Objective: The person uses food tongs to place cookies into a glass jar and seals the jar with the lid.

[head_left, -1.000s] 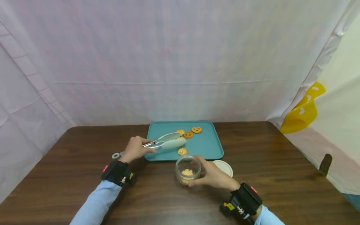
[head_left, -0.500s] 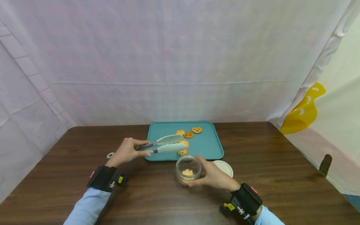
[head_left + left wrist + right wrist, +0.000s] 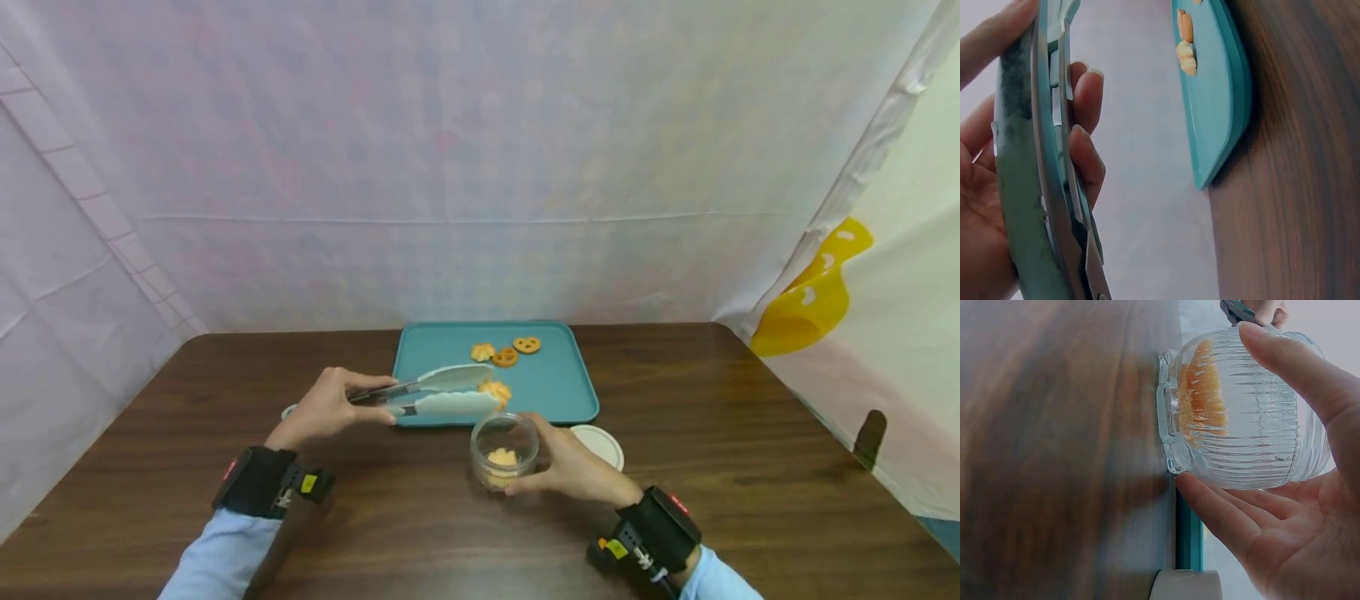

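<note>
My left hand (image 3: 318, 406) grips a pair of tongs (image 3: 450, 377) with pale green tips, which point right over the tray's near part. Between those tips is a ridged, golden cookie (image 3: 498, 390), close to the jar's far rim. My right hand (image 3: 573, 467) holds a clear ribbed glass jar (image 3: 1260, 412) by its side, thumb on one side and fingers on the other. The jar stands upright on the table with a pale cookie (image 3: 1200, 394) at its bottom. In the left wrist view, the tongs' handles (image 3: 1029, 187) lie between thumb and fingers.
A teal tray (image 3: 562, 383) lies behind the jar. Two pretzel-shaped cookies (image 3: 527, 344) and another ridged cookie (image 3: 482, 352) rest on it. A round white lid (image 3: 597, 447) lies beside my right hand. A fabric curtain (image 3: 450, 167) hangs behind the brown table (image 3: 375, 533).
The tongs, with the cookie between their tips, have come nearer and shifted toward the jar. My left hand has drawn back leftward. The right hand and jar stay in place.
</note>
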Motion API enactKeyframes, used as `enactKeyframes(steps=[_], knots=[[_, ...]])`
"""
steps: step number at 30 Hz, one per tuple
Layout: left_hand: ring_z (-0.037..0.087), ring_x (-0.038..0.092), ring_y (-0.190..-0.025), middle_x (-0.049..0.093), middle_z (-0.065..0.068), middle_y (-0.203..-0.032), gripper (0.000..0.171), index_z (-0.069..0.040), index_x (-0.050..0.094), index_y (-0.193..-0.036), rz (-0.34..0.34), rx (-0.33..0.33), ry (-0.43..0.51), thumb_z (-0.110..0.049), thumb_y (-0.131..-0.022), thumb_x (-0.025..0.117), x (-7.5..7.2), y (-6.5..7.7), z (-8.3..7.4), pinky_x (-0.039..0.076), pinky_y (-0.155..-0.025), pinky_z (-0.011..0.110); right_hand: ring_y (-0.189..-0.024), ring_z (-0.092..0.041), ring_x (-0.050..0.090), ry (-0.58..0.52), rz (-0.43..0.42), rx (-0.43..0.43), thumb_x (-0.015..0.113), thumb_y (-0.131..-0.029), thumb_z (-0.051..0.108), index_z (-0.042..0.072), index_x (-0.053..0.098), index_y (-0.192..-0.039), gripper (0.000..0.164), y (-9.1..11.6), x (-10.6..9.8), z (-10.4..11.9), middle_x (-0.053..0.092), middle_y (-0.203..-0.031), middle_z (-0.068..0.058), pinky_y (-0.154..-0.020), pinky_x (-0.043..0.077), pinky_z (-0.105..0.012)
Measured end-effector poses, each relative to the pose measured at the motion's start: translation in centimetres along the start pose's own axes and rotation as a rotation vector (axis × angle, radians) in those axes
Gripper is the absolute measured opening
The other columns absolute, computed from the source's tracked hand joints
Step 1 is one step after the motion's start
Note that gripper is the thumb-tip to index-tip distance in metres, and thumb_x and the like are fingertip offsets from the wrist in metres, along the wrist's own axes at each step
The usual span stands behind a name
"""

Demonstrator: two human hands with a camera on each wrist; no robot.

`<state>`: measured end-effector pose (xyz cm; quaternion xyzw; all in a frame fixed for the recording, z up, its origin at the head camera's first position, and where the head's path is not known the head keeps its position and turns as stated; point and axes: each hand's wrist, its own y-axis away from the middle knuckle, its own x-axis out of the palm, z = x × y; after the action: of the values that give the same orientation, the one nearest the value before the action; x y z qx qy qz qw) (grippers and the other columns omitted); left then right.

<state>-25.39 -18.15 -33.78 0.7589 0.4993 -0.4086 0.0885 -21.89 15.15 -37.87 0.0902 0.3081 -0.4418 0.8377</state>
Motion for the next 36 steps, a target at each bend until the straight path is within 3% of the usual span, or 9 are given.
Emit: enactKeyframes(steps=[3,6,9,14,21,25,29,32,36], knots=[[0.023,0.061,-0.090,0.065,0.012,-0.102,0.052,-0.006,0.062,-0.114,0.027,0.020,0.014,-0.031,-0.070,0.073,0.0,0.0,-0.2,0.042,-0.066,0.028,-0.106,-0.025,0.053,0.034,-0.006,0.019,0.075,-0.070,0.029,0.009,0.032,-0.133,0.079,0.0,0.0,0.0,0.052,-0.119,-0.015,-0.077,0.048,-0.023],[0.013,0.057,-0.067,0.066,0.006,-0.083,0.052,-0.007,0.062,-0.114,0.054,0.031,0.020,-0.032,-0.070,0.073,0.0,0.0,-0.4,0.036,-0.060,0.028,-0.104,-0.024,0.054,0.082,-0.014,0.025,0.074,-0.070,0.033,0.006,0.032,-0.132,0.079,0.0,-0.1,0.1,0.054,-0.118,-0.015,-0.075,0.048,-0.024],[0.008,0.049,-0.058,0.066,0.005,-0.080,0.052,-0.008,0.062,-0.114,0.069,0.052,0.015,-0.034,-0.070,0.073,0.1,-0.1,-0.6,0.037,-0.058,0.027,-0.103,-0.020,0.054,0.142,-0.035,0.016,0.073,-0.068,0.042,0.007,0.034,-0.130,0.081,-0.1,-0.1,-0.3,0.056,-0.116,-0.010,-0.077,0.047,-0.028],[0.006,0.056,-0.066,0.066,0.009,-0.102,0.052,-0.008,0.063,-0.113,0.082,0.095,0.013,-0.034,-0.069,0.073,0.3,-0.1,-0.8,0.042,-0.059,0.022,-0.105,-0.017,0.053,0.186,-0.044,0.021,0.072,-0.066,0.047,0.008,0.033,-0.133,0.087,-0.1,0.0,-0.2,0.054,-0.119,-0.006,-0.081,0.045,-0.032],[0.003,0.030,-0.053,0.066,0.010,-0.102,0.052,-0.009,0.064,-0.112,0.106,0.120,-0.004,-0.036,-0.068,0.073,0.4,0.2,-1.2,0.034,-0.052,0.022,-0.101,-0.018,0.055,0.187,-0.034,0.025,0.072,-0.067,0.046,0.008,0.032,-0.133,0.086,0.0,-0.1,-0.2,0.054,-0.119,-0.008,-0.077,0.046,-0.029],[0.003,0.030,-0.052,0.064,0.010,-0.106,0.051,-0.009,0.063,-0.113,0.120,0.142,-0.012,-0.036,-0.069,0.072,0.6,0.3,-1.1,0.034,-0.054,0.025,-0.103,-0.017,0.054,0.188,-0.037,0.002,0.072,-0.068,0.046,0.008,0.033,-0.132,0.084,0.0,-0.1,-0.4,0.055,-0.117,-0.006,-0.079,0.045,-0.030],[0.005,0.051,-0.062,0.064,0.011,-0.107,0.051,-0.008,0.063,-0.113,0.126,0.164,-0.018,-0.036,-0.071,0.071,0.8,0.3,-1.0,0.036,-0.057,0.026,-0.102,-0.016,0.054,0.165,-0.033,-0.004,0.072,-0.067,0.045,0.010,0.035,-0.131,0.081,0.0,-0.2,-0.4,0.055,-0.116,-0.004,-0.079,0.045,-0.029],[0.006,0.052,-0.064,0.064,0.012,-0.106,0.052,-0.007,0.063,-0.113,0.127,0.166,-0.019,-0.037,-0.071,0.070,0.9,0.3,-1.0,0.035,-0.057,0.026,-0.103,-0.014,0.054,0.143,-0.028,0.002,0.073,-0.067,0.044,0.013,0.035,-0.131,0.080,0.1,-0.1,-0.4,0.055,-0.116,-0.002,-0.079,0.046,-0.028],[0.004,0.029,-0.052,0.066,0.010,-0.099,0.053,-0.007,0.063,-0.113,0.131,0.152,-0.021,-0.038,-0.070,0.071,1.1,0.2,-1.1,0.032,-0.054,0.025,-0.104,-0.014,0.053,0.146,-0.027,0.008,0.073,-0.067,0.044,0.012,0.034,-0.132,0.082,0.2,-0.1,-0.4,0.054,-0.117,-0.001,-0.081,0.045,-0.029]])
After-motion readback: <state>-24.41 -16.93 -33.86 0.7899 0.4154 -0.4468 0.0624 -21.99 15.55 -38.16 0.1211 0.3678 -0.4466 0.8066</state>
